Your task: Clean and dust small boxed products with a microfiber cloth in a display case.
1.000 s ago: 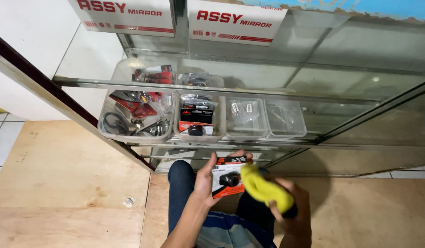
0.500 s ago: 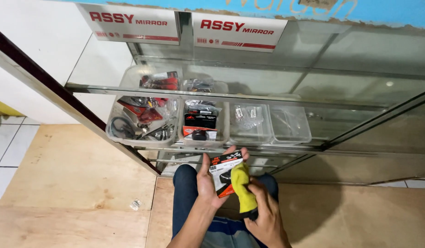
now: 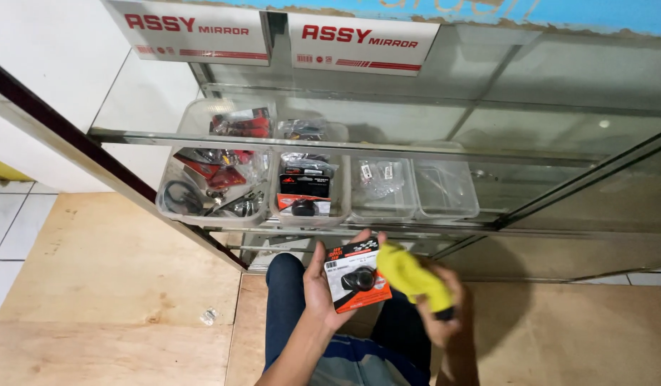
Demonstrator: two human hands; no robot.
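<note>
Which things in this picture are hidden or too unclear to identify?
- Right hand, head view: mostly covered by the yellow cloth.
- Black part on the card pack in the left hand: too small to identify.
- Contents of the clear bins: blurred by shelf glass reflections.
- Person's body: cut off by the bottom edge.

Bright, even overhead light. Glare spot on glass shelf (image 3: pixel 603 124) far right. Soft shadow near right on plywood floor (image 3: pixel 559 329). Edges bowed, possibly wide lens.
</note>
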